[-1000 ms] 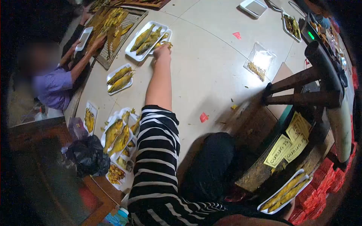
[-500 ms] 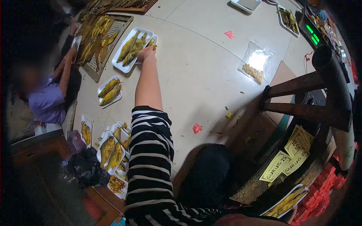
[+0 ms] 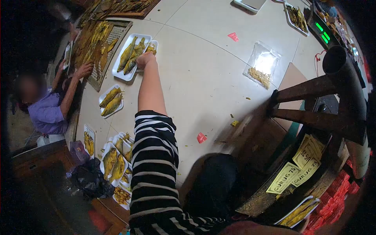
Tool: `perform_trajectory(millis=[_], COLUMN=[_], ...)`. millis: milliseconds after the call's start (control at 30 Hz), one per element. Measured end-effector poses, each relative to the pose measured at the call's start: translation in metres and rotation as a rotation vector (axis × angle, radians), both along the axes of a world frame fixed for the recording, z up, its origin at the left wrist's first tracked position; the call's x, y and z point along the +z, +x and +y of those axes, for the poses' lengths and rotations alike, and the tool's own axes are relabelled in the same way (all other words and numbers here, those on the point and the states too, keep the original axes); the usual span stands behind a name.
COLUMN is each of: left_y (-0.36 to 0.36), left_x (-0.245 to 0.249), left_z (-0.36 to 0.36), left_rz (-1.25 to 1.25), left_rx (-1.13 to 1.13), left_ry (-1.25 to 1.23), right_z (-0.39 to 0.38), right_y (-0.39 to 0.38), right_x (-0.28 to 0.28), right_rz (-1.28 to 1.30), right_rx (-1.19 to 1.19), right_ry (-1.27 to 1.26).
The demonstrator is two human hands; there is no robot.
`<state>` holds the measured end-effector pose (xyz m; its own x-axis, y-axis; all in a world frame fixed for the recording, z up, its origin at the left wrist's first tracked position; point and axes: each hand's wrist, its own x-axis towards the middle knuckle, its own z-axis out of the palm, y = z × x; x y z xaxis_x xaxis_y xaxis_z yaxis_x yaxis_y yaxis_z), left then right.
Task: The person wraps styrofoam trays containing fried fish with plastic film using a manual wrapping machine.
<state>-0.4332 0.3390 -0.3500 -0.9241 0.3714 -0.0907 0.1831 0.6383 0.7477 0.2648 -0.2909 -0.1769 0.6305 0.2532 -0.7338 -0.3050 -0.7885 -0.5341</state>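
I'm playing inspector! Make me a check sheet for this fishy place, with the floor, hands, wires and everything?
Surface: pale tiled floor with scattered scraps.
Things in hand: a foam fish tray, bearing yellowish fish, in the right hand.
Clutter: red scraps, a black plastic bag, and yellow paper labels reading "CURUG 75".
Left hand: bare, reaching to two overlapping fish trays; its grip is unclear.
Right hand: at the tray's edge, partly hidden.
Cables: one thin red cord, near the green-lit display.
Surroundings: a co-worker in purple, one hand at a mesh rack of fish.
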Motion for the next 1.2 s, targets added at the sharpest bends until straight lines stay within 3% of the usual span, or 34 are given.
perform_trajectory(millis=[133, 233, 300, 367, 467, 767, 967, 1200], left_y=[-0.007, -0.031, -0.029, 0.002, -0.003, 0.014, 0.018, 0.013], left_x=[-0.005, -0.021, -0.011, 0.037, 0.034, 0.054, 0.057, 0.046], left_z=[0.014, 0.017, 0.010, -0.024, -0.045, -0.053, -0.044, -0.040], left_rz=[0.104, 0.316, 0.411, 0.379, 0.482, 0.561, 0.576, 0.626], left_rx=[0.000, -0.257, -0.406, -0.478, -0.580, -0.693, -0.631, -0.647], left_ry=[-0.219, -0.396, -0.366, -0.194, -0.022, -0.111, -0.223, -0.187], right_z=[0.007, 0.011, 0.013, 0.017, 0.022, 0.046, 0.057, 0.069], right_y=[0.001, 0.003, 0.005, 0.006, 0.010, 0.036, 0.045, 0.040], right_x=[0.000, 0.000, 0.000, -0.001, 0.001, 0.017, 0.023, 0.020], right_rz=[-0.003, -0.001, -0.001, -0.001, -0.001, -0.019, -0.035, -0.054], right_rx=[0.018, 0.031, 0.039, 0.052, 0.069, 0.127, 0.139, 0.161], right_ry=[0.004, -0.001, -0.001, 0.000, 0.002, 0.005, 0.003, 0.011])
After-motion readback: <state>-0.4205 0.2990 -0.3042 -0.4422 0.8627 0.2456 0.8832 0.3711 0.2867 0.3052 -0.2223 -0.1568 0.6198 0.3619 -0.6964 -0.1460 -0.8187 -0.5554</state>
